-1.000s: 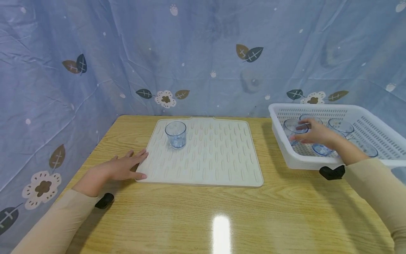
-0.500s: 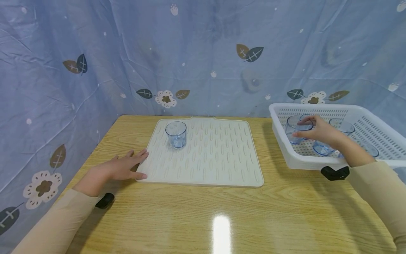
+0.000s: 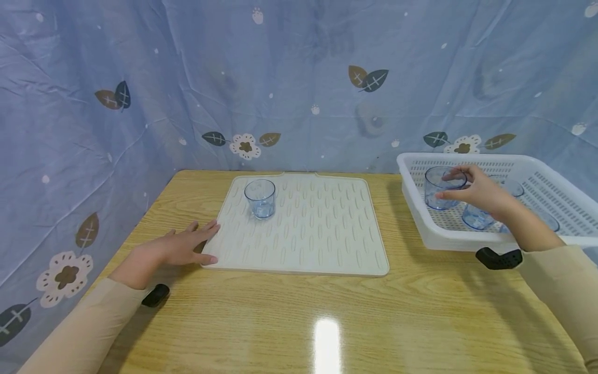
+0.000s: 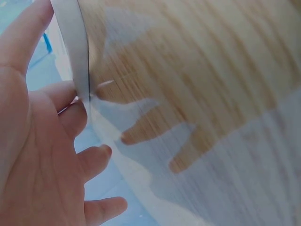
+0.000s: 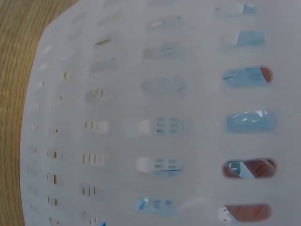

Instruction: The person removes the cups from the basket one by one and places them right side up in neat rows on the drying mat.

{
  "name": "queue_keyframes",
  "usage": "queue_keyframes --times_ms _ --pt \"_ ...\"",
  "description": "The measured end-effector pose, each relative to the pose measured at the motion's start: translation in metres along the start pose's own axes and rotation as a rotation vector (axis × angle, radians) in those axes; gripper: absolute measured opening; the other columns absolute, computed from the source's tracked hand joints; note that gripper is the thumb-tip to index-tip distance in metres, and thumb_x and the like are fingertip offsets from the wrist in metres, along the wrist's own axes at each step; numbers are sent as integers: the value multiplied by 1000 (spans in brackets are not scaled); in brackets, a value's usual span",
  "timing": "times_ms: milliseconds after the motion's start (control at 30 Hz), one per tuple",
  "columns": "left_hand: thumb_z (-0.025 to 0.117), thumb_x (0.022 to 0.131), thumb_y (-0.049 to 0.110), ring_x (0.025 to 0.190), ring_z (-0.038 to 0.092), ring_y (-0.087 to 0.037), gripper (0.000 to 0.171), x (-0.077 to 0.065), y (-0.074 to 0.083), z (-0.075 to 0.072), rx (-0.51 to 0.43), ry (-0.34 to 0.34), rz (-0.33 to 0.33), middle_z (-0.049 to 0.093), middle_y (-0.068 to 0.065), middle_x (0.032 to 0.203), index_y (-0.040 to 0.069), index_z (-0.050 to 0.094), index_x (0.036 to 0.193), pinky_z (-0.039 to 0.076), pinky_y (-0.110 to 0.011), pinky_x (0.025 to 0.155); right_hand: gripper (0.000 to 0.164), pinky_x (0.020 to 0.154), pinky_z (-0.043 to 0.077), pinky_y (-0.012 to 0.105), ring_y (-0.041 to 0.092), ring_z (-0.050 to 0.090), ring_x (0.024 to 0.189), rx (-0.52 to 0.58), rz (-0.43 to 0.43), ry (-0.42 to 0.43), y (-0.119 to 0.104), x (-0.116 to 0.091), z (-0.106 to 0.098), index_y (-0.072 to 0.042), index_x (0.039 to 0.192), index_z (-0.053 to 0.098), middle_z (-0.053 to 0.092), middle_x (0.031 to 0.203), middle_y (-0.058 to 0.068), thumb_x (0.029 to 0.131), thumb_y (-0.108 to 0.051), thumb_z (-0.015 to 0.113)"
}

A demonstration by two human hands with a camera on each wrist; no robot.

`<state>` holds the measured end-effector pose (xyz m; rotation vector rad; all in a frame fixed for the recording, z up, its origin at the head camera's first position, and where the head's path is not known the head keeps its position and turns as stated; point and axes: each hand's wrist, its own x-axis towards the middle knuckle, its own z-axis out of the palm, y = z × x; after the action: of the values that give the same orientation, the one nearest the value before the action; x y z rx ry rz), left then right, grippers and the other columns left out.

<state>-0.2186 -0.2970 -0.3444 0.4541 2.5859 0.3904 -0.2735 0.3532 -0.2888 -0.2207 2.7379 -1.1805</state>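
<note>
My right hand (image 3: 486, 192) holds a clear blue-tinted drinking glass (image 3: 433, 196) by its upper part, thumb on the near side and fingers at the far side. The glass is upright within the white slotted basket (image 3: 448, 238). In the right wrist view the basket wall (image 5: 202, 108) hides most of that hand; bits of fingers (image 5: 256, 213) show through its slots. My left hand (image 3: 179, 247) lies with fingers spread at the left edge of the cream ridged mat (image 3: 317, 234), fingertips touching it. Another such glass (image 3: 260, 199) stands upright on the mat's upper left.
Several more glasses are in the basket, among them one (image 3: 477, 215) below my right hand and one partly behind it. The wooden table (image 3: 261, 317) reflects light near its front. A blue patterned cloth (image 3: 299, 83) hangs behind and along the left.
My right hand has closed on the glass in the basket and shifted it slightly right and up. The left hand and the glass on the mat stay where they were.
</note>
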Motion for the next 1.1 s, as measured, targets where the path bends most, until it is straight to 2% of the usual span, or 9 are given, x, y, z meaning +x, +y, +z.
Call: queue_keyframes --times_ms 267,467,500,600,700,733,867,1000,1100 --pt "65 94 61 149 -3 -56 104 0 0 0 3 2 -5 6 -20 170 7 12 166 -2 -84 103 83 101 37 66 49 36 131 -11 -25 -2 -8 -7 0 7 161 10 28 154 34 105 -25 63" --pt "65 94 61 149 -4 -56 104 0 1 -1 3 2 1 5 -20 170 6 12 166 -2 -84 103 83 101 37 66 45 40 130 12 -31 19 -10 -11 1 2 162 15 30 152 32 103 -29 65" --pt "65 94 61 149 -4 -56 104 0 1 -1 1 2 2 5 -20 170 6 12 166 -2 -84 103 82 99 39 64 39 43 127 15 -35 25 -9 -11 1 3 161 16 30 152 32 103 -28 65" --pt "65 94 61 149 -4 -56 104 0 1 -1 -6 1 5 5 -20 170 7 12 166 -3 -84 103 80 92 49 40 13 51 113 18 -35 59 -10 -12 1 2 159 17 34 149 27 103 -28 66" --pt "65 94 60 149 -4 -56 104 0 1 -1 -10 0 8 5 -21 170 6 12 166 -3 -84 103 78 80 48 20 -4 47 100 38 -46 75 -12 -14 1 3 157 16 34 146 24 103 -25 65" --pt "65 94 60 149 -4 -56 104 0 1 -1 -10 1 8 5 -20 170 6 12 166 -3 -84 103 78 76 47 16 -6 47 100 44 -48 81 -13 -14 1 3 157 15 34 145 23 103 -24 65" --pt "65 94 60 149 -4 -56 104 0 0 0 -11 3 10 5 -21 170 6 12 165 -3 -84 104 77 75 44 12 -3 44 104 67 -61 90 -17 -15 1 4 158 13 29 149 24 104 -23 63" --pt "65 95 60 149 -3 -56 104 -1 0 0 -12 6 16 6 -21 170 6 12 165 -4 -84 104 79 76 44 11 9 45 117 75 -69 96 -21 -16 2 0 162 13 25 153 25 104 -23 63" --pt "65 95 60 149 -3 -56 104 -1 0 1 -16 5 19 5 -21 170 6 12 165 -4 -84 104 82 77 43 10 8 45 118 74 -70 94 -25 -16 3 -4 164 14 26 154 23 103 -25 65"
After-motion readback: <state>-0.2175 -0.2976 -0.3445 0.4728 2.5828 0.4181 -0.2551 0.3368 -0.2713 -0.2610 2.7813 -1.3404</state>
